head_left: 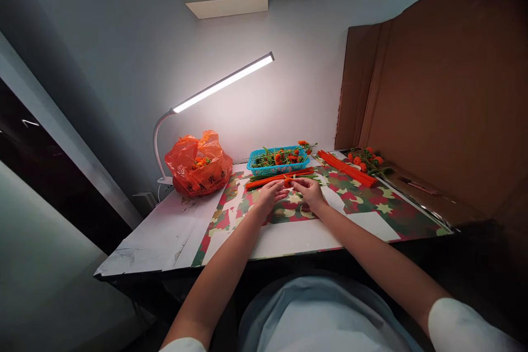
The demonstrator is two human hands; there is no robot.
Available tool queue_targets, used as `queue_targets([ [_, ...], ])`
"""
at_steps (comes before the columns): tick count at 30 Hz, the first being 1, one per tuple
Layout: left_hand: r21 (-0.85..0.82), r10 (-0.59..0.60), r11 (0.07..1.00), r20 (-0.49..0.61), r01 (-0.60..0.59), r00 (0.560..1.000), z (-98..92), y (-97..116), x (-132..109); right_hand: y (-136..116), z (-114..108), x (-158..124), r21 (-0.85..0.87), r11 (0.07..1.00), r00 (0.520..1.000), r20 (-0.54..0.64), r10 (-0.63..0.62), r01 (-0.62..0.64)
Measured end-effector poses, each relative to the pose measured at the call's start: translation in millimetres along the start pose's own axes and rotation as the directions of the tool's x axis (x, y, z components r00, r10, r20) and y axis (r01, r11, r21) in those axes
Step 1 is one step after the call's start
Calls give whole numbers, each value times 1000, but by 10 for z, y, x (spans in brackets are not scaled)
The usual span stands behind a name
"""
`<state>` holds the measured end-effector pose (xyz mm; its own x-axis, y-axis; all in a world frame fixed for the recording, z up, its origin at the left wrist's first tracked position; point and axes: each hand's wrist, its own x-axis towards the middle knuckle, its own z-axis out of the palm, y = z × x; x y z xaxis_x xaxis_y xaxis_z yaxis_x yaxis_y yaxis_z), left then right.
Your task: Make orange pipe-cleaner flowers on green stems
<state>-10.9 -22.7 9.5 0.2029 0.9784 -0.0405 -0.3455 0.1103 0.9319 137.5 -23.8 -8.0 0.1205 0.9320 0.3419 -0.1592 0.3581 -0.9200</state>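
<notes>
A small orange flower (287, 181) sits between my two hands over the middle of the table. My left hand (270, 194) pinches it from the left with thumb and forefinger, the other fingers loosely extended. On its other side, my right hand (310, 192) grips it between closed fingertips. Just behind the hands lies a bundle of orange fuzzy stems (264, 181), with green stems (256, 178) alongside. A blue plastic basket (277, 169) holding green stems and orange flowers stands beyond them.
At the left, an orange plastic bag (198, 168) with orange flowers inside stands by a lit desk lamp (223, 83). Another orange stem bundle (347, 168) and loose orange flowers (365, 159) lie at the right, near a large cardboard sheet (433, 99). A shelf (229, 4) hangs above.
</notes>
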Motion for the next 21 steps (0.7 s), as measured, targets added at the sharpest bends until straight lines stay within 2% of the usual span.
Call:
queue_targets([
  [5, -49, -31, 998, -16, 30, 999, 6, -9, 18, -2, -2, -10, -125, 978, 986, 27, -165, 167],
  [8, -100, -59, 993, -19, 57, 998, 14, -6, 24, -40, -12, -40, -279, 898, 940, 108, -322, 340],
  [10, -127, -80, 989, -10, 78, 997, 15, -6, 22, -56, -24, -51, -370, 834, 912, 132, -389, 410],
  [13, -106, -80, 991, 15, 81, 997, 9, -11, 9, -46, -40, -46, -423, 794, 896, 131, -424, 438],
  [16, -26, -12, 1000, 67, 13, 998, 1, -21, -16, -19, -45, -33, -430, 774, 882, 155, -444, 465],
  [21, 31, 33, 999, 99, -36, 995, 5, -28, -48, -19, -35, -44, -507, 674, 829, 170, -534, 538],
])
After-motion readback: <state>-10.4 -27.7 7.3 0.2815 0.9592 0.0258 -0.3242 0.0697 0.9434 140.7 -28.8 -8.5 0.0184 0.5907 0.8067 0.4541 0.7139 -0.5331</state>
